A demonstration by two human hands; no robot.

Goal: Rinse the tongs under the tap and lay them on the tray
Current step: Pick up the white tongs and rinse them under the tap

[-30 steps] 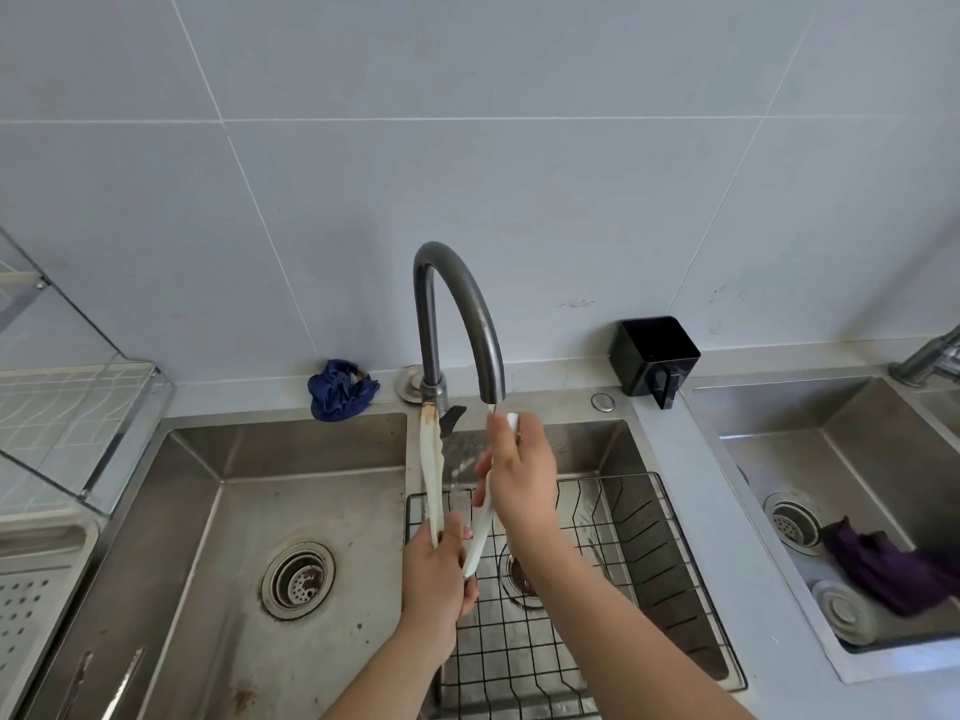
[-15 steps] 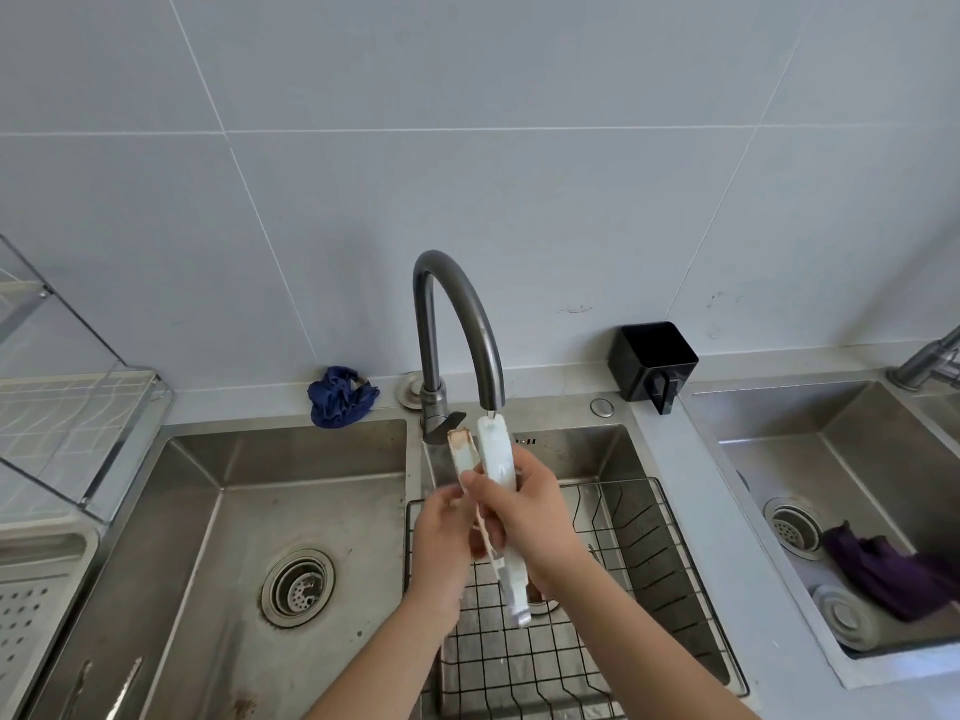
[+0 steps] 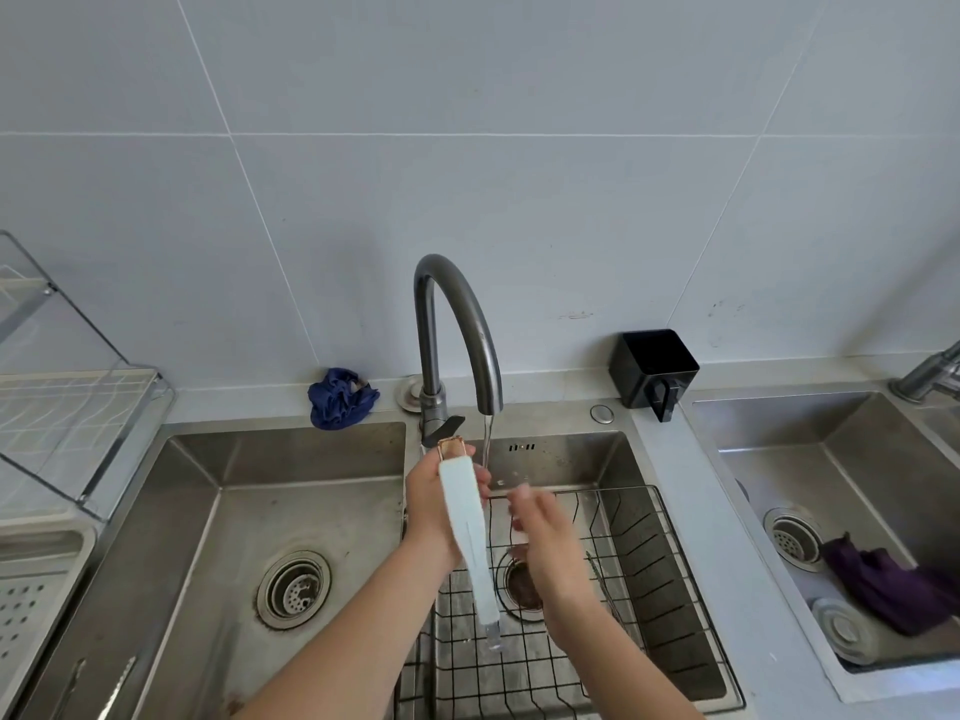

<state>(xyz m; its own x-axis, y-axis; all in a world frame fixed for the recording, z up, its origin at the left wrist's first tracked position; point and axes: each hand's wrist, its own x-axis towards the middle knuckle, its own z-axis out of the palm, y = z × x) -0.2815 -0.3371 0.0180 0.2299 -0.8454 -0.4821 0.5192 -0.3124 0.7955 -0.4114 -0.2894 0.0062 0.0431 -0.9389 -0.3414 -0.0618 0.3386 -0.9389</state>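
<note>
Left hand (image 3: 434, 511) grips the tongs (image 3: 470, 543) near their upper, copper-coloured end, fingers curled round the white arms so that they are squeezed together. The other end hangs down and towards the person. Held this way, water should run along the length of the tongs and drip off into the wire basket (image 3: 623, 492) below, not onto the counter.

The right hand (image 3: 543, 537) is blurred. Its fingers look loosely straight and seem to hold nothing. It hovers just beside the tongs, near the thin stream of water (image 3: 487, 446) from the tap (image 3: 457, 304), probably ready to rub them. The stream falls just beside the top of the tongs. Whether it wets them I cannot tell.

Both hands work over the right-hand basin of the sink (image 3: 208, 537), so splashes stay inside it. Rinsing looks to be still under way. The pale tray (image 3: 41, 543) with holes, at the far left, is well apart from the tongs, so laying them down means a reach across the left basin.
</note>
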